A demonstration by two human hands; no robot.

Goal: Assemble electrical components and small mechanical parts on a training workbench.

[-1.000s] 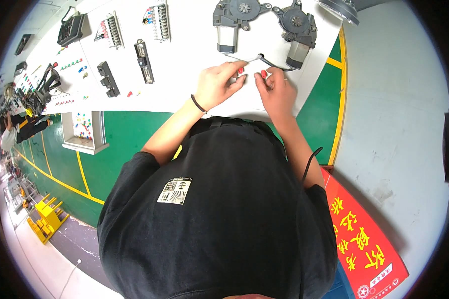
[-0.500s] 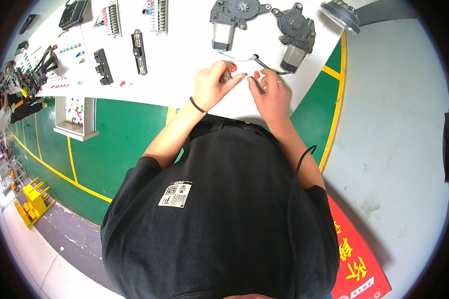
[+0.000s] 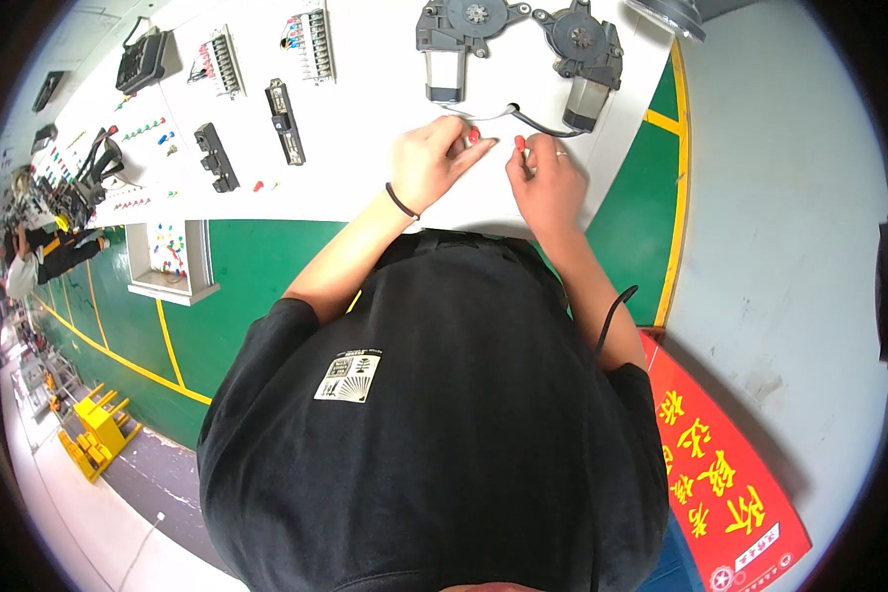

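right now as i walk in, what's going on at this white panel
A person has both bare hands low over the white panel. The left hand has a red piece at its fingers; the right hand has another red piece at its fingertips. How firmly either is held is unclear. Two motor-like units lie beyond.

The red piece (image 3: 474, 134) by my left hand (image 3: 426, 166) looks like glossy plastic. Beyond my right hand (image 3: 551, 187), a motor's housing (image 3: 574, 37) seems matt dark plastic, its can (image 3: 587, 102) smooth metal. Beneath both, the white board (image 3: 355, 192) looks smooth; nearer me, my shirt (image 3: 464, 355) is matt cloth.
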